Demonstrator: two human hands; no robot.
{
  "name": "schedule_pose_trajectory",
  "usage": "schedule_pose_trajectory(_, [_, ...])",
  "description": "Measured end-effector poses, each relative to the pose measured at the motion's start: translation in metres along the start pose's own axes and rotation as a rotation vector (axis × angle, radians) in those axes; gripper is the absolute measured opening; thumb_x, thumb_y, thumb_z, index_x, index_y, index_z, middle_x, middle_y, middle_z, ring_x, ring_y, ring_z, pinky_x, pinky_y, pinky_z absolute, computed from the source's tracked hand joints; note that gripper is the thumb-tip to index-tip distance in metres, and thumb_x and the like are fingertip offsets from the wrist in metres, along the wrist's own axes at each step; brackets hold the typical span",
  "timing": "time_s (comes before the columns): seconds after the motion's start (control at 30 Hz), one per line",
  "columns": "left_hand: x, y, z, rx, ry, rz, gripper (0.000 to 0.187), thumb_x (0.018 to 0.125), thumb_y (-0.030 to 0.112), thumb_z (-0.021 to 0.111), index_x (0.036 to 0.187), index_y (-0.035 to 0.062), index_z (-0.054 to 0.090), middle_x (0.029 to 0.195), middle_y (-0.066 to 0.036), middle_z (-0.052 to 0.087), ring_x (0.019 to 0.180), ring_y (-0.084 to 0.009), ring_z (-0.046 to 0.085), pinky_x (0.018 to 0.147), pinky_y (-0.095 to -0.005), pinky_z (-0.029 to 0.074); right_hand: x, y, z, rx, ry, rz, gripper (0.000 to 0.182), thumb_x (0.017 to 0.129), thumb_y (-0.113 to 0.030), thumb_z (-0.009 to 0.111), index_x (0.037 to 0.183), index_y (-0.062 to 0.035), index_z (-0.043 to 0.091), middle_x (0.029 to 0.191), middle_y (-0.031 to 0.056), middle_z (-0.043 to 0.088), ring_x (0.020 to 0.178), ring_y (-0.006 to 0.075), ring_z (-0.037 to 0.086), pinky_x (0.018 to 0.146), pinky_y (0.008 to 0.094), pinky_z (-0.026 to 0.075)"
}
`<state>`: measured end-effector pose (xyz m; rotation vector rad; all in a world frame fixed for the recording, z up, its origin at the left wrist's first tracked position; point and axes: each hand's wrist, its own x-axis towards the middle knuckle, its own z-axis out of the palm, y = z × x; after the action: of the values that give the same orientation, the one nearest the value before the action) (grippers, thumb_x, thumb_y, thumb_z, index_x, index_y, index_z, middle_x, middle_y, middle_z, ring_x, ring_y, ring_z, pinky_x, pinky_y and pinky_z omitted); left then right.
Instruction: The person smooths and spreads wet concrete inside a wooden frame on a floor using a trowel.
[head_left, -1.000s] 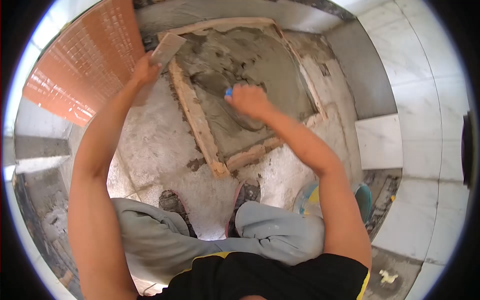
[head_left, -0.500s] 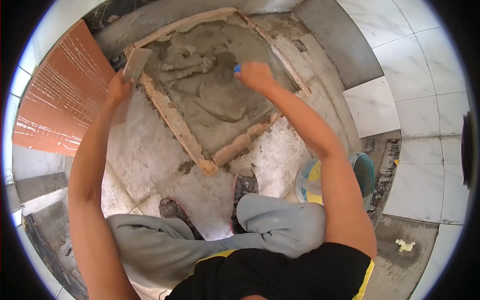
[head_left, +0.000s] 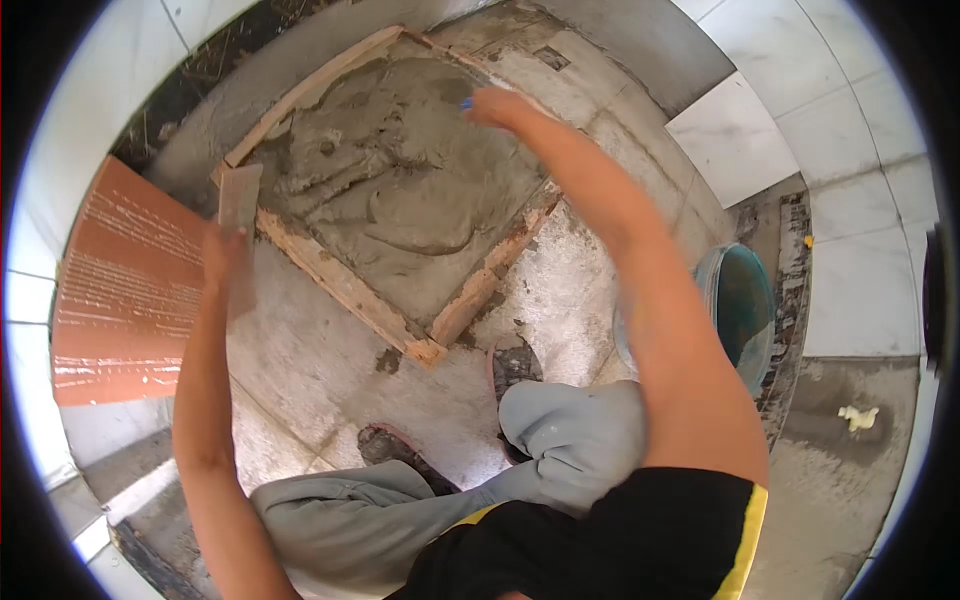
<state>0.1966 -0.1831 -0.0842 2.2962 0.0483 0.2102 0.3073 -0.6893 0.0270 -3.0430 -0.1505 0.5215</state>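
Grey wet mortar [head_left: 420,205] fills a square wooden frame [head_left: 335,283] on the floor. My left hand [head_left: 225,252] grips a flat, mortar-stained board [head_left: 240,200], held upright by the frame's left corner. Over the right part of the mortar, my right hand [head_left: 492,108] is closed round a tool with a blue handle [head_left: 467,103]. The rest of that tool cannot be made out. Ridges and a smooth curved mound show in the mortar.
A teal bucket [head_left: 742,310] stands to the right of my knees. An orange-brown ribbed panel [head_left: 135,290] leans at the left. A loose white tile [head_left: 735,138] lies at the upper right, beside wall tiles. My shoes are below the frame.
The view has shifted and turned a little. My right hand has moved up and right over the mortar, off the dark patch at its middle. My left hand still holds the board.
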Motion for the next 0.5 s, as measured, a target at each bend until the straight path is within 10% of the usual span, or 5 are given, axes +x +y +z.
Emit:
schedule_pose_trajectory(0.1, [0.008, -0.018, 0.01, -0.027, 0.002, 0.0, 0.036, 0.085, 0.007, 0.067, 0.119, -0.0021, 0.058, 0.105, -0.022, 0.068, 0.102, -0.0354, 0.065, 0.088, -0.0409, 0.048, 0.059, -0.048, 0.047, 0.103, 0.052, 0.031, 0.029, 0.087, -0.021, 0.055, 0.103, -0.0043, 0.072, 0.103, 0.0167, 0.072, 0.098, 0.034, 0.069, 0.083, 0.0456, 0.055])
schedule_pose_trajectory(0.37, [0.007, -0.021, 0.013, -0.033, 0.06, 0.039, 0.034, 0.085, 0.007, 0.067, 0.116, -0.0025, 0.058, 0.102, -0.024, 0.067, 0.099, -0.0415, 0.064, 0.085, -0.0427, 0.048, -0.092, -0.041, 0.07, -0.151, 0.201, -0.43, 0.028, 0.091, -0.026, 0.059, 0.09, 0.0007, 0.064, 0.099, 0.0193, 0.069, 0.084, 0.0401, 0.068, 0.071, 0.0491, 0.055])
schedule_pose_trajectory(0.5, [0.006, -0.015, 0.004, 0.035, -0.055, -0.021, 0.045, 0.089, 0.002, 0.064, 0.132, -0.0017, 0.052, 0.116, -0.015, 0.067, 0.105, -0.0252, 0.063, 0.091, -0.0359, 0.047, -0.169, -0.058, 0.066, -0.024, 0.091, -0.444, 0.032, 0.093, -0.029, 0.057, 0.09, 0.0018, 0.063, 0.096, 0.0215, 0.068, 0.079, 0.0402, 0.067, 0.071, 0.0491, 0.054])
